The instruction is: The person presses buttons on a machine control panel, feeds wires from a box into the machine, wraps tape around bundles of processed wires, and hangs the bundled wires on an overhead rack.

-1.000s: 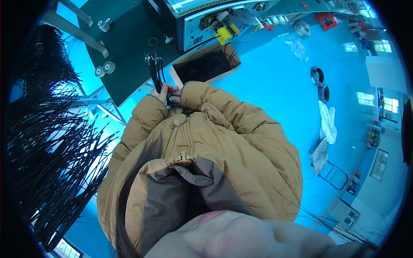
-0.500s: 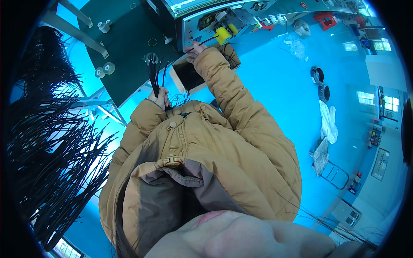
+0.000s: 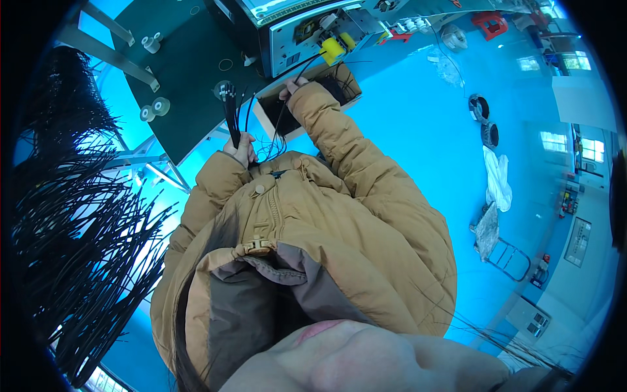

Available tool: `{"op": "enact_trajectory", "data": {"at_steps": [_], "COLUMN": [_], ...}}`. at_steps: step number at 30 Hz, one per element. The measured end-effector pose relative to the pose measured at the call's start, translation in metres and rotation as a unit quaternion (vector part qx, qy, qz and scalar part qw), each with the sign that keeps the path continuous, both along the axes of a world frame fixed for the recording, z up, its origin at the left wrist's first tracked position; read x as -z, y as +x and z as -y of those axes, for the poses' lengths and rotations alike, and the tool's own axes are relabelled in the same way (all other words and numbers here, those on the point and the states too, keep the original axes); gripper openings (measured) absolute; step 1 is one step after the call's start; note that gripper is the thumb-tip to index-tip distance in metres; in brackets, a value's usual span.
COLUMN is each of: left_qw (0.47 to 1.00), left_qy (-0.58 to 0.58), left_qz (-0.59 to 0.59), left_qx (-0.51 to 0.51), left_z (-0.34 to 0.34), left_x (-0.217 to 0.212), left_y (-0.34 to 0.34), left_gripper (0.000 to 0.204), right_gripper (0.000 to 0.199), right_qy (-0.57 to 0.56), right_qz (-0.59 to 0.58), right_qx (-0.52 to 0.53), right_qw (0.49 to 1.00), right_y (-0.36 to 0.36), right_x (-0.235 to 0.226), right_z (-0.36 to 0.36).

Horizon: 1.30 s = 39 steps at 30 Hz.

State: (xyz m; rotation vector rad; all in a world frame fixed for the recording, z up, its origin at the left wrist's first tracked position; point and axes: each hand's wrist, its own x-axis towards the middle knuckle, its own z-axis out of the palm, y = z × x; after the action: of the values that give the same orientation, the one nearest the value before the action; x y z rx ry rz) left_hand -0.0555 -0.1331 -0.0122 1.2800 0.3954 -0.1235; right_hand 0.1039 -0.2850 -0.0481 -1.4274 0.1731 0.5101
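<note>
A bundle of black cables (image 3: 232, 117) with pale tips stands upright in my left hand (image 3: 242, 151), whose fingers are wrapped round its lower part. Thin loose strands curl beside that hand. My right hand (image 3: 292, 88) is closed on a single black cable (image 3: 305, 68), which runs up toward the yellow part (image 3: 332, 49) on the front of a machine (image 3: 287, 47). That hand is over the near edge of an open cardboard box (image 3: 302, 130), in front of the machine. Its fingertips are partly hidden by the hand itself.
A dark green tabletop (image 3: 189, 72) carries small white spools (image 3: 151, 44) and tape rolls (image 3: 160, 106). Thick bunches of black cable (image 3: 72, 215) hang at the left. On the blue floor to the right lie cable coils (image 3: 480, 108), a red stool (image 3: 490, 25) and a trolley (image 3: 509, 260).
My right hand has drawn back from the machine toward me, with the cable in it. My left hand keeps its grip on the bundle. The view has shifted slightly.
</note>
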Motion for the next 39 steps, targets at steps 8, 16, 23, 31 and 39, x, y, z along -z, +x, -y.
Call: {"op": "enact_trajectory", "data": {"at_steps": [8,16,23,31,39], "left_qw": [1.0,0.997,0.993,0.999,0.997], "left_qy": [0.028,0.059,0.089,0.046,0.068], "left_qz": [0.001,0.006,-0.015,0.007,0.005], "left_qx": [0.003,0.04,0.077,-0.017,0.047], "left_z": [0.005,0.005,0.002,0.003,-0.011], "left_x": [0.002,0.0,-0.003,-0.004,0.013], "left_y": [0.003,0.005,0.012,0.018,0.011], "left_gripper": [0.032,0.038,0.04,0.042,0.036], "right_gripper": [0.024,0.027,0.016,0.019,0.033], "right_qy": [-0.131,-0.336,-0.339,-0.345,-0.281], "right_qz": [0.054,0.188,0.396,0.383,0.328], "right_qx": [-0.067,-0.142,-0.241,-0.477,-0.495], "right_qw": [0.988,0.912,0.819,0.712,0.754], "right_y": [-0.006,-0.018,-0.053,-0.091,-0.088], "right_x": [-0.01,-0.019,-0.023,-0.072,-0.089], "right_z": [0.013,0.026,0.029,0.005,-0.001]}}
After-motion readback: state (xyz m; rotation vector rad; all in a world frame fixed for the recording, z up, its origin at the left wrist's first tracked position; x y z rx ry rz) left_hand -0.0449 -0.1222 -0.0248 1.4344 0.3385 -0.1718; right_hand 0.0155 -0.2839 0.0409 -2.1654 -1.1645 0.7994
